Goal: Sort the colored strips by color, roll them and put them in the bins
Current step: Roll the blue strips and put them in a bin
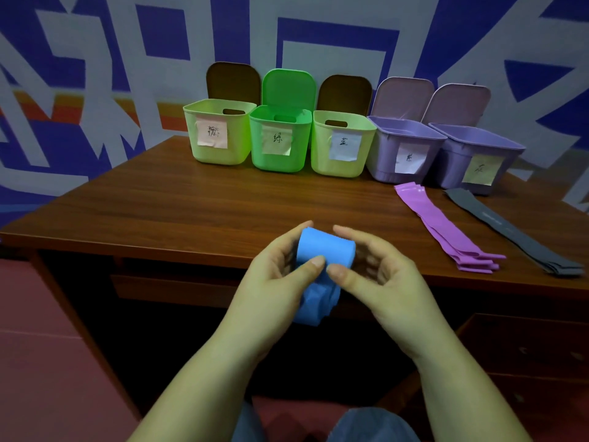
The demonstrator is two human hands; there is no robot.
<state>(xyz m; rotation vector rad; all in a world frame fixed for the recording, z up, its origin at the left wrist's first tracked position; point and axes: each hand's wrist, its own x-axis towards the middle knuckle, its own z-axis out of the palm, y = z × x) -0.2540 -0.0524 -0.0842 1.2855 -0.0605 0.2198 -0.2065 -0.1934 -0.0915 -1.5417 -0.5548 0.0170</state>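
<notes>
1. Step in hand: rolling. Both hands worked a blue stretchy strip (325,250) into a thick roll, held in the air at the near edge of the brown wood-grain desk (197,205), in front of the person.
2. Left hand (280,275): fingers curled round the far left side of the roll, thumb pressed on its near face. Right hand (379,269): thumb pinching the near face beside the left thumb, fingers arched over the right end; whether those fingers touched the roll could not be made out.
3. A loose tail of the blue strip hung below the thumbs, so the roll looked unfinished.
4. Next move, as judged: wind in the tail, keep the roll tight, then carry it to the pale green plastic bin with a white paper label (342,145), third from the left, whose label appeared to mark blue.
5. Still waiting flat on the desk's right side: a stack of purple flat strips (446,224) and, beside it, a stack of dark grey flat strips (510,231).
6. Hard to tell: bin contents were hidden by their walls; the tail's length was partly covered by the left palm; how many strips made up the roll was unclear.
</notes>
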